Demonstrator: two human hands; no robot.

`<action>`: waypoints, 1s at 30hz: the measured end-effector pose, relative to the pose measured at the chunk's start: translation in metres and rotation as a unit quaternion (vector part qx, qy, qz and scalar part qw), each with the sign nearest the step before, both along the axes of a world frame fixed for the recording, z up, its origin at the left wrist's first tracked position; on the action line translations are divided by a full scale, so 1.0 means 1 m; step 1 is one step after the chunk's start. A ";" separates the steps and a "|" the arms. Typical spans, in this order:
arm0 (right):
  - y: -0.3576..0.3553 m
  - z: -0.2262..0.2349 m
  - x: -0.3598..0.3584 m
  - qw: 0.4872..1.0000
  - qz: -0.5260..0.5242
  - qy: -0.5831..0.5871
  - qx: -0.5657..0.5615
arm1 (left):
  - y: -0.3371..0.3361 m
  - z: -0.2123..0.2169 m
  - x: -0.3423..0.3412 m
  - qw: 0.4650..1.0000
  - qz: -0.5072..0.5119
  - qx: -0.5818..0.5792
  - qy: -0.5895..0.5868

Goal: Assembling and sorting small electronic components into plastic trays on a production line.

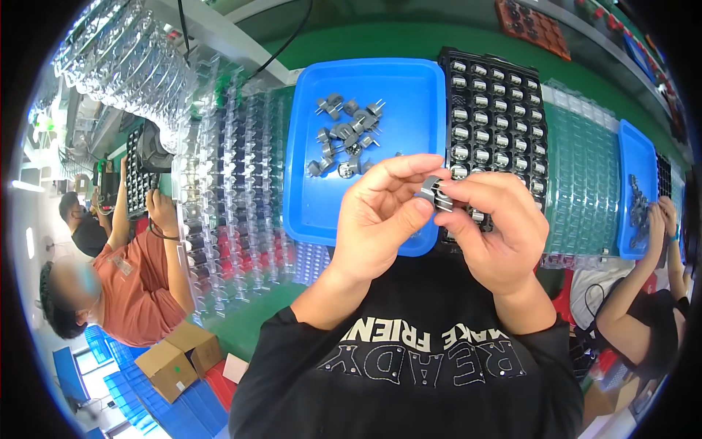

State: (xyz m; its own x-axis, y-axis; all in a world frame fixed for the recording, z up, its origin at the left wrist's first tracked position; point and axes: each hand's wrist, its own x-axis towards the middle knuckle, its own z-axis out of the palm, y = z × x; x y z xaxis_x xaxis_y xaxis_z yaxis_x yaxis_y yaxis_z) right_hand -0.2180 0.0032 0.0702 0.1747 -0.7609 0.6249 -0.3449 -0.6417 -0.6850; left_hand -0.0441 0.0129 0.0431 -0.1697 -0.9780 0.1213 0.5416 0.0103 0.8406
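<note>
My left hand (384,212) and my right hand (493,219) meet above the near edge of a blue tray (409,95). Together they pinch a small grey metal part (436,194) between thumbs and fingertips. Several more grey metal parts (347,135) lie loose in the tray's far left half. Right of the blue tray stands a black compartment tray (497,110) filled with round silver-topped parts; my right hand hides its near corner.
Stacks of clear plastic blister trays (234,183) lie to the left, more hang at the top left. A co-worker in an orange shirt (139,278) works on the left, another person's arm (643,285) on the right beside a second blue tray (635,190). Cardboard boxes (179,358) sit below.
</note>
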 end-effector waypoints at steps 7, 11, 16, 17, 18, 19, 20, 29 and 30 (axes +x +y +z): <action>0.000 -0.003 0.012 0.998 -0.029 0.030 -0.046 | -0.001 -0.007 0.008 1.000 0.006 -0.012 -0.010; -0.001 -0.004 0.013 0.999 -0.009 0.035 -0.016 | 0.000 -0.004 0.013 1.000 -0.002 0.008 -0.013; -0.003 -0.009 0.010 0.997 0.043 0.022 0.062 | 0.006 -0.011 0.017 0.999 -0.003 0.035 -0.024; -0.004 -0.009 0.008 0.997 0.043 0.028 0.061 | 0.007 -0.014 0.016 0.999 -0.003 0.035 -0.017; -0.005 -0.010 0.006 0.995 0.055 0.023 0.080 | 0.007 -0.017 0.015 0.999 -0.010 0.042 -0.014; -0.004 -0.011 0.007 0.992 0.070 0.015 0.101 | 0.010 -0.017 0.016 0.998 -0.016 0.052 -0.013; -0.007 -0.015 0.005 0.996 0.063 0.042 0.040 | 0.010 -0.017 0.014 0.998 -0.012 0.055 -0.009; -0.027 -0.028 -0.001 0.989 0.061 0.033 0.130 | 0.004 -0.030 0.005 0.996 0.060 -0.006 -0.061; -0.044 -0.028 -0.006 0.992 0.021 0.070 0.104 | 0.003 -0.025 0.006 0.987 0.085 0.026 -0.136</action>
State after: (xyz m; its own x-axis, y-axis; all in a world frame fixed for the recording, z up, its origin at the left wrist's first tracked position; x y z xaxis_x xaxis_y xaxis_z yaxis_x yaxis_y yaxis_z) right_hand -0.2237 -0.0408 0.0419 0.2832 -0.8614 0.4217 -0.4220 -0.5068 -0.7517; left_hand -0.0382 0.0158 0.0177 -0.0214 -0.9988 0.0437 0.2896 0.0356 0.9565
